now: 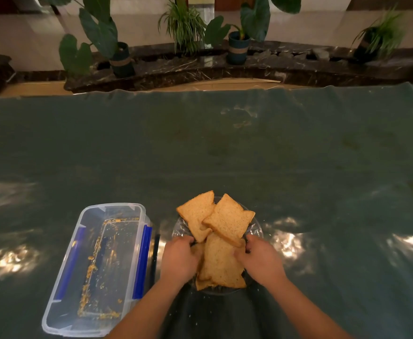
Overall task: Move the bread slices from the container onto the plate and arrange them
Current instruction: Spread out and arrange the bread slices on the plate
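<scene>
arranging step is judged to be in hand: the transfer looks done, and the golden-brown square bread slices [221, 237] are all seen on the clear round glass plate [256, 228], which sits on the dark green glossy-covered desk [225, 148]. two slices are fanned at the far side of the plate, overlapping; a third lies at the near side, and the edge of at least one more is seen under it, count underneath cannot be told.

the left hand [179, 259] is placed at the left edge of the near slice, fingers [188, 239] curled inward and touching bread at the plate's left rim. the right hand [261, 259] is at the right edge of the same slice, fingers curled onto its corner. whether either hand actually pinches the slice or just nudges it cannot be told.

next move is judged to call for a light shift or turn of the near slice so the fan is evened out, with little pressure since the bread would likely tear or crumble.

the clear rectangular plastic container with blue side clips [98, 267] lies just left of the plate, lid off, no slices in it; only orange-brown crumbs [90, 270] are seen along its floor edges. the container is not touched by either hand.
</scene>
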`<action>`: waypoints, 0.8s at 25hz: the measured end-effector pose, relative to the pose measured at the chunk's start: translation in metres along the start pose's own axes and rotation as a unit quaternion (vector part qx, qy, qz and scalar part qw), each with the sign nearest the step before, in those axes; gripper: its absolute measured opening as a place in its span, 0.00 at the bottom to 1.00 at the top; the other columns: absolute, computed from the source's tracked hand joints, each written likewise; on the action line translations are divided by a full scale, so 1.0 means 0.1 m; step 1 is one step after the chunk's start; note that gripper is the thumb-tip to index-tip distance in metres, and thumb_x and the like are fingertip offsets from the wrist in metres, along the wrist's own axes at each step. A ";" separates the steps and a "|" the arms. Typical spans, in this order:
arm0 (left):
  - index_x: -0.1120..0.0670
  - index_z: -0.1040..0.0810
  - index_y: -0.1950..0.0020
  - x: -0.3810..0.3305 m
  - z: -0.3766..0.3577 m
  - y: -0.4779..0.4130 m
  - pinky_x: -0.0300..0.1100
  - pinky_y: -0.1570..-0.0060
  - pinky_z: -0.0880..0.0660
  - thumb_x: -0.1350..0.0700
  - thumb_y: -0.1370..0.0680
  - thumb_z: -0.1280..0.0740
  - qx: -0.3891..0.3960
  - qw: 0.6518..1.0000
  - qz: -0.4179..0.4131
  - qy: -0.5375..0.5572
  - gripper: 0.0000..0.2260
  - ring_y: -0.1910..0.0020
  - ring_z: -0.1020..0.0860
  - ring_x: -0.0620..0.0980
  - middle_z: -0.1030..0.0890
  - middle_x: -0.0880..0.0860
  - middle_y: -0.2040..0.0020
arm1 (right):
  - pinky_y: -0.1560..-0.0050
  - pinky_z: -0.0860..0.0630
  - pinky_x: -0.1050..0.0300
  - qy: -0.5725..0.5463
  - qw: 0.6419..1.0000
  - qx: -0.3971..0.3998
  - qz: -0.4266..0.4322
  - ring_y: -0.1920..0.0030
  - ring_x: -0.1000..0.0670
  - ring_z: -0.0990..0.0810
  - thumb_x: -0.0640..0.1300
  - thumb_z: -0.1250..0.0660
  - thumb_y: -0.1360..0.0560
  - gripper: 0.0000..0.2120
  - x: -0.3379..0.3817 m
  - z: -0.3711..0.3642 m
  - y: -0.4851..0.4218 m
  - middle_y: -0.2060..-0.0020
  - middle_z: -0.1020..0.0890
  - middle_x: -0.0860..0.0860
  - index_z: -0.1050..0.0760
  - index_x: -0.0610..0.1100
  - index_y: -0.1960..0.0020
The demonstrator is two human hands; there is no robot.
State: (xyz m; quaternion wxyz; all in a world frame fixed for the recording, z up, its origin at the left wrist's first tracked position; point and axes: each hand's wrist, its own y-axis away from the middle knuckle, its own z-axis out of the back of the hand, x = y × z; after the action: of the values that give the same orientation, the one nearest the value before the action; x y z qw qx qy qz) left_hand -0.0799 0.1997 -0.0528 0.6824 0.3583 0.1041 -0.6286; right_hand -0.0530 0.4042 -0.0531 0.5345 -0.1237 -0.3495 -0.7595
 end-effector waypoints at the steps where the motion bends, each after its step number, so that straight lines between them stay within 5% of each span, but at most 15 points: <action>1: 0.51 0.18 0.56 -0.01 0.02 -0.02 0.45 0.54 0.22 0.49 0.24 0.34 0.010 1.000 0.007 -0.011 0.08 0.58 0.21 0.46 0.18 0.49 0.58 | 0.67 0.33 0.59 -0.007 1.000 0.010 -0.012 0.60 0.52 0.22 0.55 0.31 0.30 0.10 0.02 -0.03 0.00 0.62 0.21 0.54 0.27 0.50 0.56; 7: 0.51 0.18 0.58 -0.07 0.03 -0.08 0.47 0.50 0.23 0.47 0.25 0.33 0.074 0.993 0.035 -0.089 0.08 0.56 0.21 0.47 0.19 0.49 0.58 | 0.60 0.24 0.56 -0.066 0.995 0.004 -0.071 0.57 0.51 0.19 0.52 0.29 0.30 0.12 0.08 -0.09 0.00 0.57 0.18 0.55 0.24 0.50 0.49; 12: 0.48 0.23 0.56 -0.05 0.04 -0.05 0.41 0.58 0.24 0.53 0.26 0.32 0.086 0.994 0.061 -0.014 0.01 0.56 0.22 0.45 0.21 0.46 0.57 | 0.64 0.21 0.51 -0.210 0.969 0.018 -0.127 0.62 0.49 0.18 0.44 0.27 0.32 0.07 -0.05 -0.01 0.06 0.59 0.16 0.49 0.21 0.49 0.54; 16: 0.45 0.23 0.56 -0.02 0.08 -0.03 0.40 0.57 0.24 0.56 0.26 0.31 0.065 0.995 0.068 0.040 0.05 0.57 0.23 0.41 0.21 0.44 0.57 | 0.70 0.26 0.56 -0.260 0.955 0.003 -0.145 0.67 0.49 0.19 0.41 0.26 0.32 0.10 -0.06 0.07 0.13 0.60 0.16 0.47 0.22 0.49 0.52; 20: 0.50 0.19 0.52 -0.03 0.12 -0.02 0.49 0.58 0.18 0.57 0.25 0.30 0.081 0.984 0.083 0.138 0.04 0.57 0.19 0.46 0.19 0.48 0.54 | 0.72 0.29 0.58 -0.260 0.954 0.008 -0.152 0.68 0.50 0.22 0.41 0.28 0.33 0.13 0.00 0.15 0.19 0.60 0.18 0.47 0.25 0.51 0.51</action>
State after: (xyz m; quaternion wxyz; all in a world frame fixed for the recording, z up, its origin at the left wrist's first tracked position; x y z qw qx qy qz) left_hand -0.0856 0.1942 -0.0429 0.6801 0.5032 0.1159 -0.5204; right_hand -0.0389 0.4110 -0.0343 0.3047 -0.2582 -0.4969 -0.7704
